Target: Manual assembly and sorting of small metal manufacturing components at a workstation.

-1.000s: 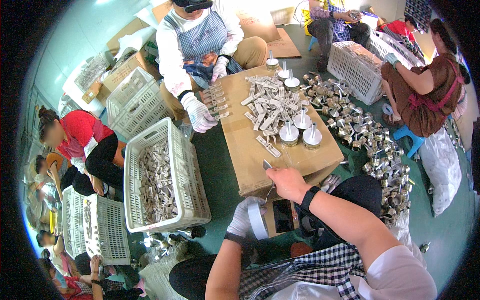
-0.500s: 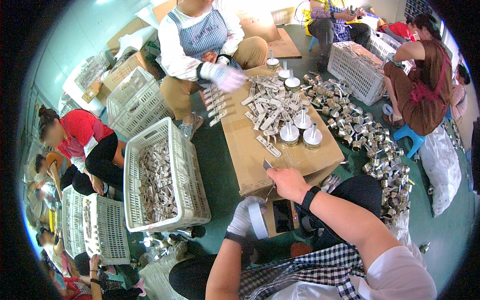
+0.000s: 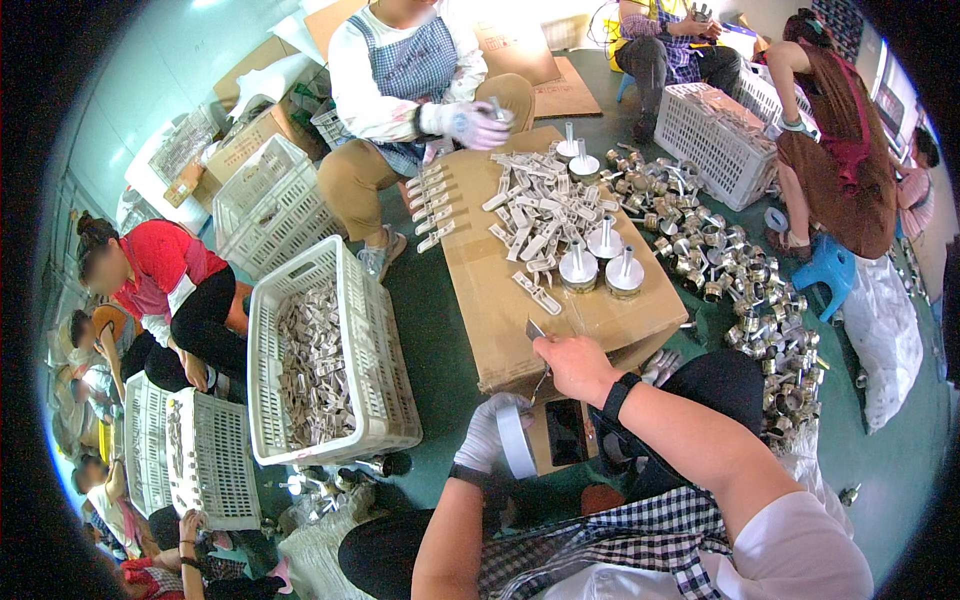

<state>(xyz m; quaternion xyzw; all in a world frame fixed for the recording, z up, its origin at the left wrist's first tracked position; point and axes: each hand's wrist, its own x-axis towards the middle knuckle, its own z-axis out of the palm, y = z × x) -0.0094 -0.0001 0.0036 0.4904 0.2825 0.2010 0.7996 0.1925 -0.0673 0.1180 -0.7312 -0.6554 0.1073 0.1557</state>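
- Beyond the near edge of the cardboard box (image 3: 492, 318), a grey blade-like tool (image 3: 535, 328) is pointed outward, gripped by the closed fingers of the bare right hand (image 3: 582, 370); whether the box top is touched by its tip cannot be told.
- On the person's side of that edge, by the near left corner, a pale round piece (image 3: 514, 442) is gripped in the curled fingers of the gloved left hand (image 3: 488, 432).
- Bare fingers could be cut if the tool were allowed to slip or turn.
- The round piece could be dropped if the gloved grip were loosened.
- White-topped cups (image 3: 606, 246), stood near the right edge, could be toppled by a wide swing of the right forearm (image 3: 690, 435).
- Clips (image 3: 432, 214), lined up jutting past the left edge, could be knocked off if brushed by the co-worker's sleeve (image 3: 368, 100).
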